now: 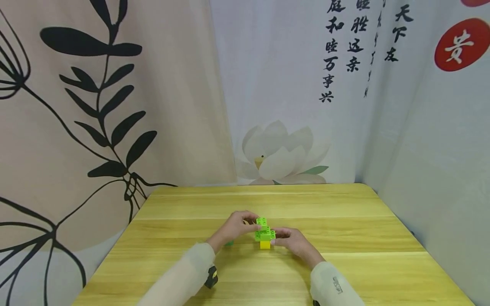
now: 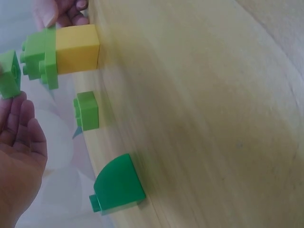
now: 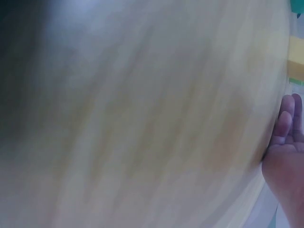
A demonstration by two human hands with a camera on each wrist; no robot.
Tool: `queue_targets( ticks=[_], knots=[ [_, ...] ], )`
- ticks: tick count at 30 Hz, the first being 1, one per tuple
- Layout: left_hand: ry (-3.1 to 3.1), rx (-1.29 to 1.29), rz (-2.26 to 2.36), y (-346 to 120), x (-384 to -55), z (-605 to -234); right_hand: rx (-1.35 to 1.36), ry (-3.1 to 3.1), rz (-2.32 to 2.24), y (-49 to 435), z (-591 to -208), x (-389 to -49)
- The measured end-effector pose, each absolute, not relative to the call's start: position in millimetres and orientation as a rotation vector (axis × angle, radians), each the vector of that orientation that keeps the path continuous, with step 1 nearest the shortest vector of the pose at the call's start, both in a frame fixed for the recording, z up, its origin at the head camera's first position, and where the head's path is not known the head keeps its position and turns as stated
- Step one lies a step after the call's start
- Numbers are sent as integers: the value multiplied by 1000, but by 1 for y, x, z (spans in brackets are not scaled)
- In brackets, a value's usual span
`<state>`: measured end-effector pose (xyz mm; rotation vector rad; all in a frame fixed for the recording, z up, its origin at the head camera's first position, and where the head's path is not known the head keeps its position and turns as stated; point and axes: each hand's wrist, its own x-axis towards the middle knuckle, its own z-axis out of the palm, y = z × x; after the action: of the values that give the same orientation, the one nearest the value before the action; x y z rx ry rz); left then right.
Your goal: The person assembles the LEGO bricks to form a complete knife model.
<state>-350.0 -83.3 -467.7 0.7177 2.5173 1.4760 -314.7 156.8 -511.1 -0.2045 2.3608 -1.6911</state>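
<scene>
Between my hands stands a small toy-brick stack: a yellow brick point(image 1: 265, 245) at the bottom, with light green bricks point(image 2: 38, 56) on it. My left hand point(image 1: 238, 228) pinches a separate light green brick point(image 2: 9, 75), held just above the stack's studs with a gap showing in the left wrist view. At the stack's right side, my right hand point(image 1: 294, 241) grips its light green layer between thumb and fingers. In the right wrist view that hand point(image 3: 289, 137) appears only at the right edge, below the yellow brick point(image 3: 296, 52).
A loose light green brick point(image 2: 89, 111) and a dark green curved brick point(image 2: 118, 185) lie on the wooden table point(image 1: 344, 221), left of the stack. Printed curtains point(image 1: 183, 93) hang behind the table and along its sides.
</scene>
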Motion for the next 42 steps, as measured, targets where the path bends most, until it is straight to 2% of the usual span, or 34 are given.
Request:
queue_targets(
  ticks=[21, 42],
  knots=[
    [2544, 757, 1408, -73, -347, -470, -226, 2381, -1670, 156, -508, -314],
    [2536, 680, 1483, -68, -345, -484, -256, 2353, -1698, 158, -510, -314]
  ],
)
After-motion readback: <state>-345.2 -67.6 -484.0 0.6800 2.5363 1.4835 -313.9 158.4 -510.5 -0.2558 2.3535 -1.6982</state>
